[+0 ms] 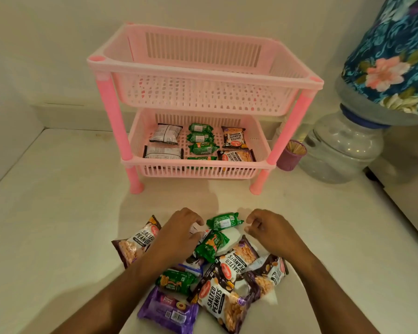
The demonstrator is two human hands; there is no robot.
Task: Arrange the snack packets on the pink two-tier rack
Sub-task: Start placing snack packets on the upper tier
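Observation:
The pink two-tier rack (pixel 229 78) stands against the wall. Its top basket holds nothing. Its lower basket (pixel 140 162) holds white packets (pixel 165 133), several green packets (pixel 200 137) and two salted peanut packets (pixel 233 137) in three rows. A heap of loose packets lies on the counter in front of me: salted peanuts (pixel 217 300), green packets (pixel 223 221) and a purple packet (pixel 168 312). My left hand (pixel 179 233) rests on the heap with fingers curled on a white packet (pixel 195 229). My right hand (pixel 268 231) hovers right of a green packet, fingers curled, holding nothing.
A purple cup of toothpicks (pixel 291 155) stands just right of the rack. A large water bottle (pixel 343 148) with a floral cloth cover (pixel 393 51) stands at the right. The counter edge (pixel 396 203) drops off at the right.

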